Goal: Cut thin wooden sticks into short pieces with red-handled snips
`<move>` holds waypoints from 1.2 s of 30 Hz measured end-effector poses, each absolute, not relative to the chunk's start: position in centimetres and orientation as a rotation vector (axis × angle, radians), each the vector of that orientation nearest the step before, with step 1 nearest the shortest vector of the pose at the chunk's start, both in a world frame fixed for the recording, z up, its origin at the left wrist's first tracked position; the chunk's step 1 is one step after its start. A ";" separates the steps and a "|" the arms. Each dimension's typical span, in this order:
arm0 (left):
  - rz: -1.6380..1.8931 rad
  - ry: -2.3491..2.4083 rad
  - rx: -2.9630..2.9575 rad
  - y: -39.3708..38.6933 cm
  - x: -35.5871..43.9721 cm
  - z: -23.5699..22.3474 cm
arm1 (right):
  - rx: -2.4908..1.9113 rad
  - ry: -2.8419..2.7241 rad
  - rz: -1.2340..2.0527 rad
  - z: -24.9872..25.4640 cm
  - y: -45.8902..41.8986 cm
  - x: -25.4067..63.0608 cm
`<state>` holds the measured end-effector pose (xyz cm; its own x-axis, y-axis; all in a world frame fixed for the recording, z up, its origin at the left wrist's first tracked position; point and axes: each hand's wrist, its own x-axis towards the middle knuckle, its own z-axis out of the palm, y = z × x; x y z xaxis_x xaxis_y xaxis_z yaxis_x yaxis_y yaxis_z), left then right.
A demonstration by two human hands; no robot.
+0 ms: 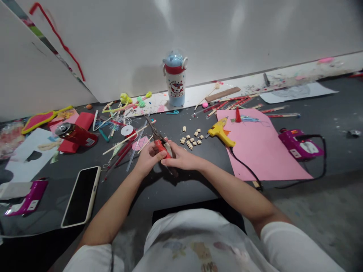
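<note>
Near the front edge of the table, a pair of pliers [155,132] with red handles points its dark metal jaws away from me. My left hand [149,158] is closed round the handles, thumb laid on top. From the other side my right hand [181,156] closes on the same handles; its fingertips are partly hidden. Just beyond my right hand lies a loose group of small pale wooden pieces [190,143]. Thin wooden sticks [129,139] and a white-topped spool [127,130] lie beside the jaws on the left.
A yellow glue gun [221,132] rests partly on pink paper [255,158], its cord trailing forward. A bottle [176,81] stands by the wall. On the left are a red can [78,135] and a phone [81,198]. Purple devices [300,144] sit at both sides.
</note>
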<state>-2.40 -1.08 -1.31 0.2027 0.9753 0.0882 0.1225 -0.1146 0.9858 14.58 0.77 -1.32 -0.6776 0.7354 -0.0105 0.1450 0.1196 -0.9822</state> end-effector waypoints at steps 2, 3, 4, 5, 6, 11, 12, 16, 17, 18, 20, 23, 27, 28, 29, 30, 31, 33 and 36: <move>1.122 1.189 1.586 -1.1 -2.7 -1.2 | -0.932 -1.938 1.536 -1.5 0.9 14.7; 1.173 1.263 1.653 -1.1 -3.0 -1.1 | -0.969 -1.949 1.521 -1.5 0.9 14.8; 1.230 1.360 1.730 -1.2 -3.4 -1.0 | -0.998 -1.956 1.516 -1.5 0.9 14.8; 1.295 1.475 1.815 -1.3 -3.8 -0.8 | -1.015 -1.960 1.511 -1.5 0.9 14.9; 1.359 1.598 1.915 -1.3 -4.2 -0.6 | -1.021 -1.967 1.501 -1.5 0.9 14.9; 1.473 1.967 2.397 -1.0 -5.9 0.5 | -1.002 -2.097 1.445 -1.2 0.6 15.1; 1.445 1.965 2.439 -0.9 -6.2 0.6 | -0.996 -2.124 1.444 -1.1 0.5 15.1; 1.381 1.917 2.487 -0.6 -7.0 0.3 | -0.960 -2.188 1.452 -0.7 0.3 15.2; 1.379 1.907 2.485 -0.6 -7.1 0.2 | -0.946 -2.198 1.455 -0.6 0.3 15.2; 1.384 1.892 2.486 -0.6 -7.3 0.1 | -0.934 -2.205 1.459 -0.6 0.3 15.2; 1.399 1.855 2.489 -0.7 -7.6 -0.1 | -0.910 -2.211 1.478 -0.5 0.3 15.1; 1.391 1.854 2.488 -0.8 -8.0 -0.2 | -0.870 -2.201 1.533 -0.4 0.3 15.1; 1.361 1.877 2.423 -1.0 -8.2 -0.2 | -0.828 -2.195 1.596 -0.2 0.5 15.3; 1.365 1.872 2.402 -1.0 -8.2 -0.1 | -0.817 -2.194 1.609 -0.2 0.6 15.4; 1.369 1.868 2.382 -1.1 -8.1 0.0 | -0.807 -2.194 1.623 -0.2 0.6 15.5; 1.371 1.865 2.365 -1.1 -8.1 0.1 | -0.799 -2.194 1.637 -0.2 0.6 15.5; 1.371 1.862 2.349 -1.2 -8.1 0.2 | -0.793 -2.194 1.649 -0.2 0.7 15.6; 1.360 1.854 2.326 -1.3 -7.9 0.4 | -0.783 -2.194 1.665 -0.3 0.7 15.6; 1.329 1.839 2.317 -1.4 -7.8 0.7 | -0.761 -2.193 1.667 -0.4 0.8 15.6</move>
